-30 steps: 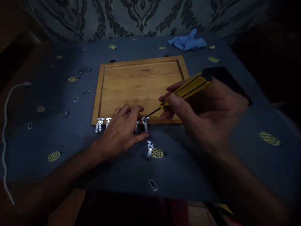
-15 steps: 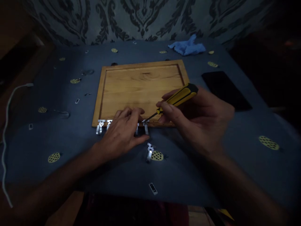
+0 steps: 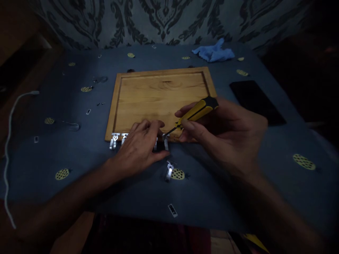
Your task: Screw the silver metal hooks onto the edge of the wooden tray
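My right hand [image 3: 225, 130] grips a yellow and black screwdriver [image 3: 197, 111]. Its shaft slants down to the left, and the tip meets a metal hook [image 3: 166, 143] on the near edge of a wooden board [image 3: 161, 100]. Over that same edge lies my left hand [image 3: 140, 144], palm down, thumb spread away from the fingers; it covers part of the row of hooks. Further left along the edge, another metal hook [image 3: 113, 141] shows uncovered. One loose metal hook [image 3: 169, 171] rests on the cloth below my left thumb. Any screw under the tip is too small to make out.
Two small screws [image 3: 101, 104] lie left of the board on the dark pineapple-print tablecloth [image 3: 87, 155]. A blue cloth [image 3: 214, 52] is at the back, a black flat device [image 3: 256, 100] at the right. Along the left runs a white cable [image 3: 7, 148].
The screwdriver's handle has turned and dipped slightly in my right hand, its tip staying at the same hook. My left hand keeps its place on the board; the whole view has shifted a little.
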Tool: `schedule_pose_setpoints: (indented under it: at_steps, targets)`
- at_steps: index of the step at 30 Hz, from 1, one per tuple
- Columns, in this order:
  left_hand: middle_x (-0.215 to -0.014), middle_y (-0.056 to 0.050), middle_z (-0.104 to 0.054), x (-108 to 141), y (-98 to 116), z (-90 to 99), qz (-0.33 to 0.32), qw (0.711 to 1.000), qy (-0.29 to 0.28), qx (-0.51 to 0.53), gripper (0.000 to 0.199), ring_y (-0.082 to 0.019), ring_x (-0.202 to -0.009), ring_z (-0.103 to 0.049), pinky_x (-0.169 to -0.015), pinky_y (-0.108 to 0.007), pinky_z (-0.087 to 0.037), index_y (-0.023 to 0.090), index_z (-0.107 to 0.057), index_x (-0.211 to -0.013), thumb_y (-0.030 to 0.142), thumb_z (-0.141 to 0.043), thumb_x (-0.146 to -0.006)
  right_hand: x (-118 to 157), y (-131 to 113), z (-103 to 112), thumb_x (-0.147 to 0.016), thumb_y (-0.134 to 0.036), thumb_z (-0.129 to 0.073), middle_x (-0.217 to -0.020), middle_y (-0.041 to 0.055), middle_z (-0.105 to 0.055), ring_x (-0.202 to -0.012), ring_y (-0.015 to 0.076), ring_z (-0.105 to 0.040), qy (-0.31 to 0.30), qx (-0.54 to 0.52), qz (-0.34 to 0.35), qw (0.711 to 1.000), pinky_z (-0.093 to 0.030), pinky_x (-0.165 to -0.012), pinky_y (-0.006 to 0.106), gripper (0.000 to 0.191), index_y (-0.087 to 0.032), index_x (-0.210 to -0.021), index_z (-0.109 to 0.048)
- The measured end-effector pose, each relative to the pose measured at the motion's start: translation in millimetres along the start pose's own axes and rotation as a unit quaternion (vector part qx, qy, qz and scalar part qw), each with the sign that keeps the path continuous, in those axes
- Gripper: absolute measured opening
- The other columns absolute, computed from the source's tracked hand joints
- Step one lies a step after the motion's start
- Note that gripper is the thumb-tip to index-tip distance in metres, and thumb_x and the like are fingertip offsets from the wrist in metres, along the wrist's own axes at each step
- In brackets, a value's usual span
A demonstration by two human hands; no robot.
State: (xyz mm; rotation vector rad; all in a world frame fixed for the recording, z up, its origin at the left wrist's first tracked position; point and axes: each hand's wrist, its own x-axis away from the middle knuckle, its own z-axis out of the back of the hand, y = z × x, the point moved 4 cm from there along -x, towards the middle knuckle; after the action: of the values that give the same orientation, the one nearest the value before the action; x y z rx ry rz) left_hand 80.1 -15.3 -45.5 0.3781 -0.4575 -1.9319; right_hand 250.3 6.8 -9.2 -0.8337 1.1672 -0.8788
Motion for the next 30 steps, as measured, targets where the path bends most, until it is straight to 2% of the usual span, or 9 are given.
schedule_pose_setpoints:
  at_steps: [5,9,11,16,20,26,30]
  targets:
    - [-0.117,-0.008,-0.065,0.8,-0.5,-0.9,-0.006,1.000,0.009,-0.008,0.058,-0.032,-0.111,-0.059,-0.094,-0.046,-0.049,0.020,-0.050,-0.127,0.036,-0.082,-0.082,-1.0,-1.5,-1.9,-0.076,-0.033,-0.089,-0.085,-0.0030,-0.076,-0.054,0.0102,-0.067,0.003,-0.037,-0.001,0.999,-0.059,-0.050,0.024,0.021,-0.025,-0.084,-0.072]
    - [-0.114,-0.008,-0.064,1.3,0.2,-0.9,-0.011,1.000,0.007,-0.008,0.057,-0.031,-0.106,-0.060,-0.092,-0.044,-0.050,0.018,-0.050,-0.127,0.034,-0.082,-0.082,0.0,-1.1,-1.4,-0.083,-0.036,-0.083,-0.093,-0.0009,-0.077,-0.060,0.0113,-0.070,-0.012,-0.039,-0.023,0.999,-0.062,-0.057,0.025,0.022,-0.025,-0.101,-0.075]
    - [-0.113,-0.009,-0.064,1.1,0.2,-0.9,-0.006,1.000,0.002,-0.008,0.056,-0.031,-0.106,-0.059,-0.092,-0.044,-0.050,0.018,-0.050,-0.127,0.034,-0.082,-0.083,0.2,-0.5,-0.5,-0.085,-0.035,-0.081,-0.094,-0.0003,-0.077,-0.059,0.0112,-0.070,-0.015,-0.028,-0.015,0.999,-0.062,-0.057,0.025,0.021,-0.025,-0.102,-0.075]
    - [-0.113,-0.008,-0.066,0.2,0.9,-0.5,-0.017,1.000,0.011,-0.005,0.058,-0.031,-0.109,-0.059,-0.095,-0.045,-0.049,0.018,-0.050,-0.127,0.033,-0.082,-0.082,-0.1,1.9,0.5,-0.075,-0.031,-0.090,-0.085,-0.0026,-0.075,-0.056,0.0124,-0.068,0.019,-0.017,0.000,1.000,-0.060,-0.050,0.026,0.021,-0.026,-0.084,-0.072]
    - [-0.113,-0.008,-0.065,0.1,0.0,-0.9,-0.013,1.000,0.013,-0.006,0.059,-0.031,-0.109,-0.060,-0.095,-0.045,-0.049,0.019,-0.050,-0.128,0.033,-0.083,-0.081,-0.1,0.4,-1.6,-0.074,-0.029,-0.090,-0.080,-0.0037,-0.074,-0.055,0.0127,-0.066,0.037,-0.022,0.002,0.999,-0.060,-0.048,0.026,0.023,-0.026,-0.080,-0.068]
    - [-0.112,-0.006,-0.066,-1.1,-0.6,-0.4,0.000,1.000,0.003,-0.002,0.059,-0.031,-0.108,-0.060,-0.095,-0.046,-0.049,0.022,-0.050,-0.127,0.037,-0.084,-0.080,-0.5,-4.1,-1.9,-0.086,-0.033,-0.080,-0.088,-0.0017,-0.075,-0.057,0.0123,-0.069,0.019,-0.004,0.016,1.000,-0.061,-0.053,0.028,0.013,-0.028,-0.097,-0.075]
    - [-0.112,-0.007,-0.065,-1.0,0.0,-0.6,0.003,1.000,-0.001,-0.003,0.059,-0.031,-0.107,-0.060,-0.094,-0.047,-0.050,0.021,-0.050,-0.127,0.037,-0.083,-0.081,-0.9,-4.7,-0.2,-0.086,-0.034,-0.080,-0.086,-0.0015,-0.075,-0.054,0.0125,-0.068,0.023,0.011,0.015,1.000,-0.060,-0.052,0.029,0.012,-0.027,-0.096,-0.076]
